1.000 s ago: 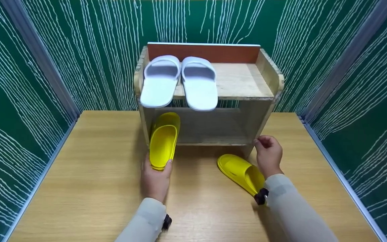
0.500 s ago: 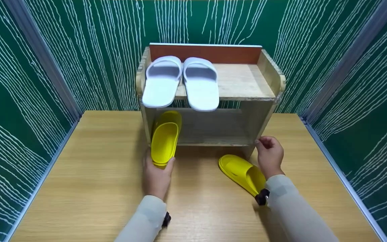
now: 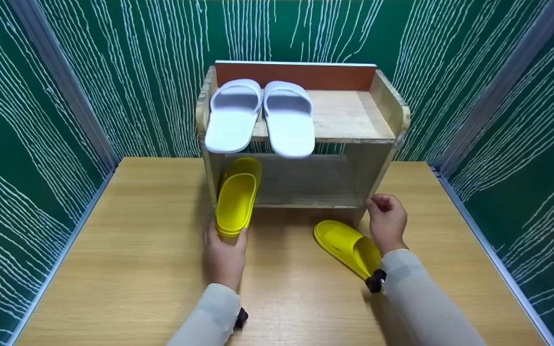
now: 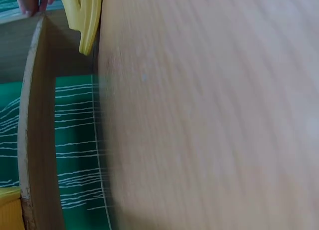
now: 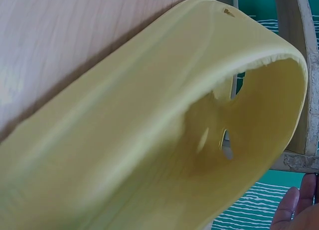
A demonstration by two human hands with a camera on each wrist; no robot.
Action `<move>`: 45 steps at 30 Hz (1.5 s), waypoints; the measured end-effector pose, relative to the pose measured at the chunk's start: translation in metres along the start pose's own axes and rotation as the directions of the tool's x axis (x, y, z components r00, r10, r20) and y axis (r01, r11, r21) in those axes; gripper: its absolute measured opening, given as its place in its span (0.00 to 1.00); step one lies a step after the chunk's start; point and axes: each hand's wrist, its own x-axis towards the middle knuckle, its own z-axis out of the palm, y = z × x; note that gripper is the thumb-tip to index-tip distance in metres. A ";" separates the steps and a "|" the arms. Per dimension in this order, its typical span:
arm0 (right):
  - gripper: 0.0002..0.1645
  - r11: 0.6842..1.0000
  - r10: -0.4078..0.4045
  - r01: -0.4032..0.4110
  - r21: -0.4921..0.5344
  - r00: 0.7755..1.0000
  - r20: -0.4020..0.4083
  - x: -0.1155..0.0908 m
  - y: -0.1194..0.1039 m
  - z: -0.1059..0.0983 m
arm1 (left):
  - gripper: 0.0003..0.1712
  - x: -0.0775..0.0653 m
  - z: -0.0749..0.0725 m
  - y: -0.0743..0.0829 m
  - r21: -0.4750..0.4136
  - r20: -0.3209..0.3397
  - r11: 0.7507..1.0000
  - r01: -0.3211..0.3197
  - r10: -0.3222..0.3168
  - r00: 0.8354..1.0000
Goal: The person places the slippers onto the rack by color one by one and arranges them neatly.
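Observation:
A yellow slipper [image 3: 238, 197] lies toe inward on the lower level of a small wooden shoe rack [image 3: 349, 117]. My left hand [image 3: 226, 259] holds its heel, thumb on the right side and fingers on the left; the palm stays a little behind it. Only a bit of that slipper [image 4: 11, 210] shows in the left wrist view. My right hand [image 3: 387, 221], fingers curled, holds the front edge of the rack's right side panel; part of the grip is hidden. A second yellow slipper [image 3: 342, 242] rests on the table under my right wrist and fills much of the right wrist view.
Two white slippers [image 3: 231, 117] stand side by side on the rack's top shelf, at its left, heels overhanging the front. A wood-grain table [image 3: 137, 250] bears the rack. Green walls [image 3: 512, 144] with white streaks enclose the back and both sides.
The slipper in my left hand has shifted slightly farther into the rack over the second. Just now the palm has drawn back a little from its heel. My right hand keeps its place.

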 end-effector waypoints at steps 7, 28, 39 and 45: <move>0.12 1.000 0.029 -0.029 0.002 1.000 0.002 -0.001 -0.002 0.000 | 0.46 0.004 0.004 0.006 0.003 0.012 1.000 0.009 -0.009 1.000; 0.11 1.000 -0.005 0.005 0.005 1.000 -0.009 0.000 0.001 0.000 | 0.42 0.025 0.013 0.015 0.041 0.063 0.999 0.033 -0.035 0.997; 0.09 1.000 -0.023 0.023 0.013 1.000 -0.020 0.000 0.001 0.001 | 0.40 0.030 0.016 0.016 0.043 0.070 0.999 0.027 -0.030 0.997; 0.08 0.997 -0.053 0.055 0.051 0.998 -0.036 0.002 0.003 0.002 | 0.45 0.032 0.016 0.011 -0.011 0.080 1.000 0.022 -0.021 0.997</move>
